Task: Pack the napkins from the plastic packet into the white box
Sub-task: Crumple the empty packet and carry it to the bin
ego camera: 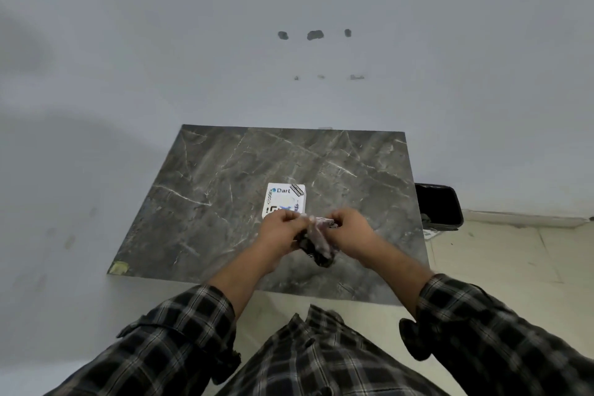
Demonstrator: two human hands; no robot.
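A white box (285, 198) with blue print lies flat near the middle of a dark marble table (225, 190). Just in front of it, above the table, both hands pinch the top edge of a plastic packet (318, 246) with dark, patterned contents. My left hand (279, 228) grips its left corner and my right hand (348, 227) grips its right corner. The packet hangs down between them and is blurred. My left hand covers the near end of the box.
The table stands against a pale wall. A black bin (438, 206) sits on the floor at the table's right edge. A yellowish patch of tape (118, 267) marks the table's near left corner. My plaid sleeves fill the foreground.
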